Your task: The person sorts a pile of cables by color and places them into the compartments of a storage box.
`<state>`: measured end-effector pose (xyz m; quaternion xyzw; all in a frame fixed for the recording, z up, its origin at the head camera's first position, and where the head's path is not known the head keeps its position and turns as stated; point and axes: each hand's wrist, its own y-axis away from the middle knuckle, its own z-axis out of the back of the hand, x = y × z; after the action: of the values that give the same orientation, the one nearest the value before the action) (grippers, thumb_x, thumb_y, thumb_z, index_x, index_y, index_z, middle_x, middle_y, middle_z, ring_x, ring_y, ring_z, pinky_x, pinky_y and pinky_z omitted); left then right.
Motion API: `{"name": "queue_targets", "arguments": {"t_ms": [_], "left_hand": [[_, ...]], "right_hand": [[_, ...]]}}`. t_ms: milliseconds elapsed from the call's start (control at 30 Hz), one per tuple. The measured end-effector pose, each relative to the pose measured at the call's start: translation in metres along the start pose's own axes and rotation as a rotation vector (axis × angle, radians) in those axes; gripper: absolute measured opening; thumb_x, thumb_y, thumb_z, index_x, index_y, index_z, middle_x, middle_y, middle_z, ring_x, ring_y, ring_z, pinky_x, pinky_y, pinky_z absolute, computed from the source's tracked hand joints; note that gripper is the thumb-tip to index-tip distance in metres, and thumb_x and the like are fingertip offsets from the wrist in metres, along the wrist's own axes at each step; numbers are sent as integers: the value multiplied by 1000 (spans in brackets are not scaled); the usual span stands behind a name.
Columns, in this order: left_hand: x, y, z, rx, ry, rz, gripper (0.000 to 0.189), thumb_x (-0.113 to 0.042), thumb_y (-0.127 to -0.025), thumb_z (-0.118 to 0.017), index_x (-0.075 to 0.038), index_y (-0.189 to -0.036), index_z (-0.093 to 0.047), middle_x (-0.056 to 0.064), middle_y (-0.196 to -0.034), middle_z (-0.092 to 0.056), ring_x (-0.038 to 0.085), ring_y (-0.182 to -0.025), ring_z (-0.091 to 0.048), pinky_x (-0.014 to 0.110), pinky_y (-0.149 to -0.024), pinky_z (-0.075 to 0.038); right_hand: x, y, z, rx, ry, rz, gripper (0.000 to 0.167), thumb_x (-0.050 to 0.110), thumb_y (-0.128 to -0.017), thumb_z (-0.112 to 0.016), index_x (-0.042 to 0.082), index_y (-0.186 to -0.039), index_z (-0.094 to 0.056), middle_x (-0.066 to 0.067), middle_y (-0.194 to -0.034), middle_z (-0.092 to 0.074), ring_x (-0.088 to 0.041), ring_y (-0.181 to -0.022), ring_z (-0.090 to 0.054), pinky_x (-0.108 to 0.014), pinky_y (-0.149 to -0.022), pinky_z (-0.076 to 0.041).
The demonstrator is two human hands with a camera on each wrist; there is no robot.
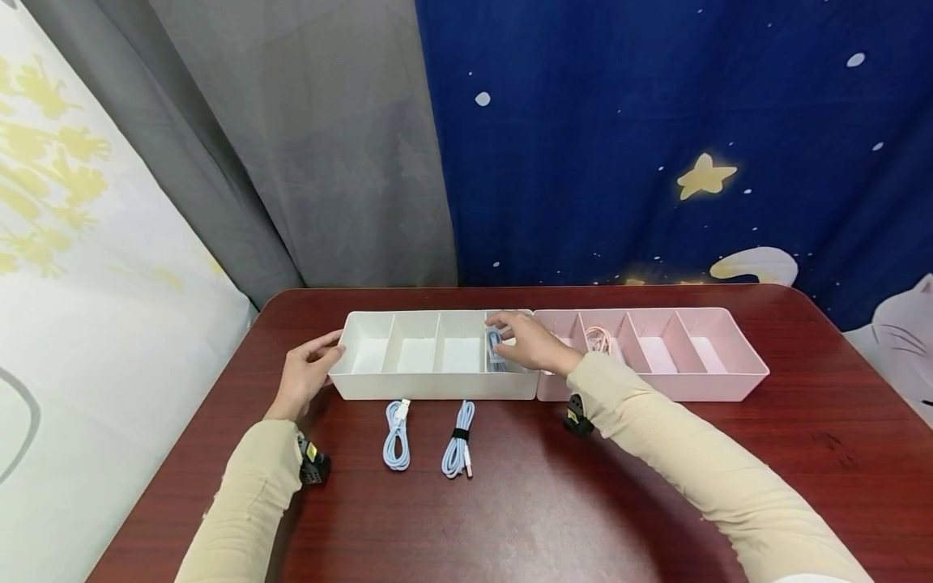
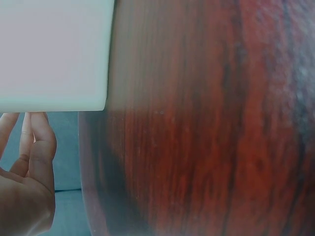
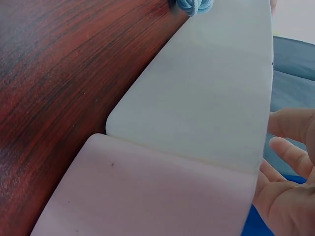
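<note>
A white divided box [image 1: 437,389] stands near the back of the table. My left hand [image 1: 304,372] rests its extended fingers against the box's left end; in the left wrist view those fingers [image 2: 42,132] show beside the box wall. Over the rightmost white compartment is my right hand [image 1: 535,342], thumb and fingers apart and loosely bent. A bundled light-blue cable [image 1: 495,350] lies in that compartment, partly covered by the hand. Two more coiled light-blue cables lie in front of the box: one with a white plug [image 1: 397,441], another with a black strap [image 1: 457,445].
A pink divided box [image 1: 656,387] adjoins the white one's right end, with a pink cable [image 1: 599,338] in one compartment. My right forearm crosses its front left part. Grey [image 1: 350,162] and blue [image 1: 583,146] curtains hang behind the dark red wooden table [image 1: 547,510].
</note>
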<state>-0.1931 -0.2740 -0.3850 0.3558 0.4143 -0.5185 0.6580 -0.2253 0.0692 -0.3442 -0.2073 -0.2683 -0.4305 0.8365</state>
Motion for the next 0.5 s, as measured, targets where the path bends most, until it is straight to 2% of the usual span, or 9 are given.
{"name": "queue_targets", "arguments": {"t_ms": [200, 500], "left_hand": [[0, 1, 1, 8, -31, 0, 46, -34, -87, -55, -15, -129, -49, 10, -101, -53, 6, -76, -56, 24, -64, -49], [1, 0, 0, 10, -42, 1, 47, -35, -87, -54, -16, -129, -48, 11, -103, -53, 8, -78, -56, 24, -64, -49]], "right_hand": [[-2, 2, 0, -12, -7, 27, 40, 2, -81, -59, -4, -119, -50, -17, -120, -51, -30, -99, -56, -39, -84, -43], [-1, 7, 0, -42, -17, 76, 38, 2, -81, -59, -4, -117, -51, -18, -117, -51, -28, -97, -58, -39, -86, -41]]}}
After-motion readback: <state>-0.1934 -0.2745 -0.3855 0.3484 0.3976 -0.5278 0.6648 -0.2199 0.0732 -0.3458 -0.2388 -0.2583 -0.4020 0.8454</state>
